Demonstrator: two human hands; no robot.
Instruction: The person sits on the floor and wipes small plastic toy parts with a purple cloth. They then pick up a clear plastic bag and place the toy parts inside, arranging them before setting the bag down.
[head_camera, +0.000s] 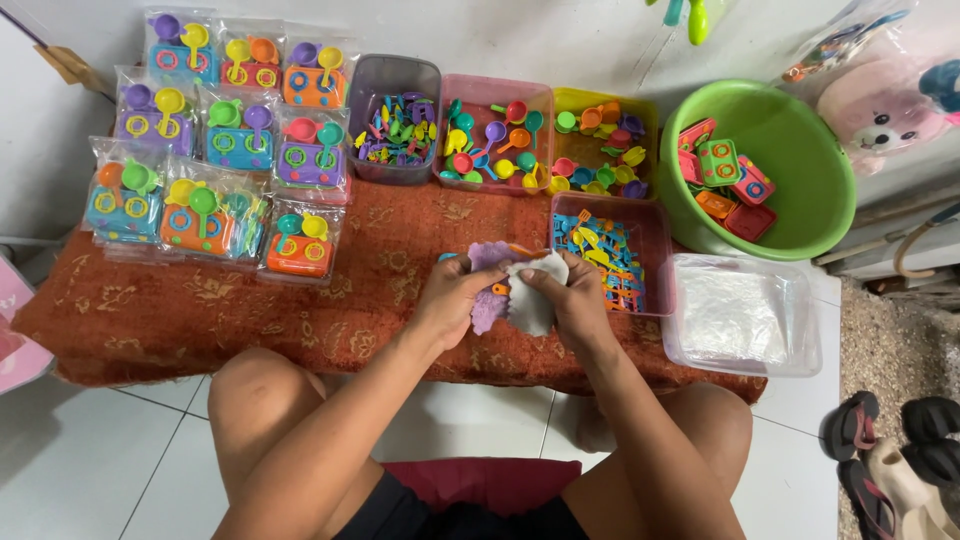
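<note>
Both hands, left hand (452, 297) and right hand (568, 292), close together, clamped on one clear bag (528, 300) of purple toy (487, 312); sealed toy packets (215, 130) rowed upper left.

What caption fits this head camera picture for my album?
Both hands, left hand and right hand, hold a clear bag of toy pieces over a red cloth.

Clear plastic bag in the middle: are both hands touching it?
Touching. The head view shows the left hand and right hand gripping the clear plastic bag, fingers pressed into its sides, no gap.
</note>
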